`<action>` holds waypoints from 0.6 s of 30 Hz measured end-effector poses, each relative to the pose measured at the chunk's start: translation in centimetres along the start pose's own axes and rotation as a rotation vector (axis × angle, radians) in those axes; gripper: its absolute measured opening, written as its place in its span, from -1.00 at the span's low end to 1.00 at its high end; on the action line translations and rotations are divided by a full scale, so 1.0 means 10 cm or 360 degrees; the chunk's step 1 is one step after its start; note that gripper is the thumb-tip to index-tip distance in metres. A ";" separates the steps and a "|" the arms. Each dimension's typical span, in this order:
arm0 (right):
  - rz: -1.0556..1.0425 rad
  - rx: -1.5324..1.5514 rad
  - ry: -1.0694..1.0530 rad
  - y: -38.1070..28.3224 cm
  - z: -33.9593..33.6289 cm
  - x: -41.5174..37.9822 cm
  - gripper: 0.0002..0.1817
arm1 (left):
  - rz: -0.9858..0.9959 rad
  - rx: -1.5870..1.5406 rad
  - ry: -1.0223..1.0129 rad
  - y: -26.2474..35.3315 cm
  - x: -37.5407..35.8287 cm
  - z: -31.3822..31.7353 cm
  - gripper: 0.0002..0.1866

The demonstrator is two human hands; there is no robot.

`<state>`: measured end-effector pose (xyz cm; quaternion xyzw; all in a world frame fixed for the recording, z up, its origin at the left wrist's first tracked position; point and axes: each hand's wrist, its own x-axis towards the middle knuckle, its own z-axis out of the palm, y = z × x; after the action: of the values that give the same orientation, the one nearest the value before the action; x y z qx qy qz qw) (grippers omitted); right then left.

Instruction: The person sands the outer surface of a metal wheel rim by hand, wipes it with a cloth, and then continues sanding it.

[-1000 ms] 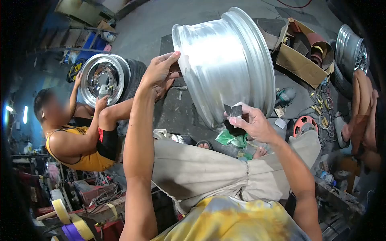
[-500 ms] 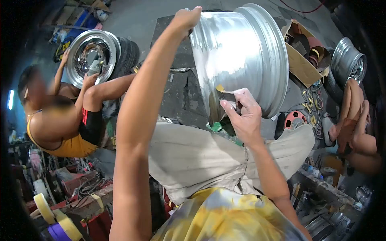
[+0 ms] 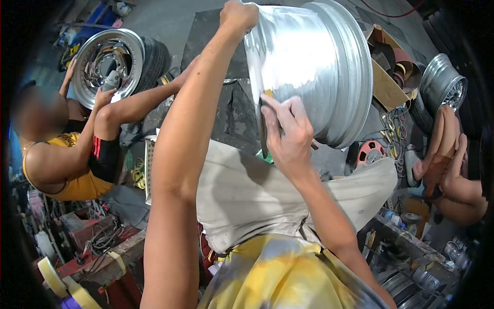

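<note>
Wheel workshop: large silver metal rim, black rubber tyre, open brown cardboard box, tangled yellow-grey cables.

The large silver cylindrical metal wheel rim lay just beyond the beige cloth trousers. The left hand was at its left edge's far part, the right hand at the nearer part. To its right sat an open brown cardboard box; farther right, a silver spoked metal rim. Well left, a silver dish-shaped metal rim stood partly before a black rubber tyre. 2 pale-yellow ring-shaped rolls lay lower left.
</note>
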<state>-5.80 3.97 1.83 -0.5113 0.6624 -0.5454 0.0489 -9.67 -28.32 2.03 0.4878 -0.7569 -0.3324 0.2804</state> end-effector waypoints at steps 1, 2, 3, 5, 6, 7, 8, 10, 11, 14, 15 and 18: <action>-0.0052 -0.0065 0.0069 0.00 0.05 0.09 -0.70 | -0.0005 0.0000 -0.0002 -0.02 0.02 0.02 -0.57; -0.0103 -0.0129 0.0139 -0.01 0.08 0.13 -0.71 | 0.0016 0.0045 0.0016 -0.05 0.05 0.03 -0.57; -0.0100 -0.0128 0.0136 -0.01 0.08 0.09 -0.71 | 0.0039 0.0090 0.0034 -0.08 0.08 0.04 -0.57; -0.0114 -0.0282 0.0092 -0.01 0.07 -0.01 -0.74 | 0.0485 0.0798 -0.0130 -0.15 0.25 0.06 -0.57; -0.0124 -0.0282 0.0088 0.00 0.08 -0.01 -0.74 | 0.0928 0.1516 -0.0293 -0.18 0.31 0.04 -0.57; -0.0126 -0.0280 0.0099 0.01 0.10 -0.03 -0.74 | 0.0919 0.1516 -0.0290 -0.09 0.19 -0.02 -0.57; -0.0116 -0.0281 0.0114 0.00 0.11 -0.06 -0.74 | 0.0381 0.0701 -0.0164 0.11 -0.07 -0.09 -0.56; -0.0181 -0.0273 0.0190 0.03 0.17 0.12 -0.74 | -0.0154 -0.0108 -0.0037 0.19 -0.21 -0.11 -0.56; -0.0255 -0.0266 0.0261 0.04 0.19 0.19 -0.74 | -0.0112 -0.0055 0.0034 0.18 -0.20 -0.09 -0.55; -0.0199 -0.0284 0.0194 0.02 0.12 0.00 -0.71 | -0.0040 -0.0007 0.0114 0.14 -0.15 -0.07 -0.54; -0.0101 -0.0288 0.0094 -0.01 0.10 -0.12 -0.68 | -0.0028 -0.0001 0.0107 0.17 -0.17 -0.10 -0.53; -0.0065 -0.0189 0.0125 0.02 0.11 -0.11 -0.68 | -0.0112 -0.0026 0.0112 0.25 -0.26 -0.13 -0.54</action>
<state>-4.72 4.05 0.72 -0.5048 0.6845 -0.5257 -0.0185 -9.09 -25.44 4.52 0.5232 -0.7262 -0.3308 0.2991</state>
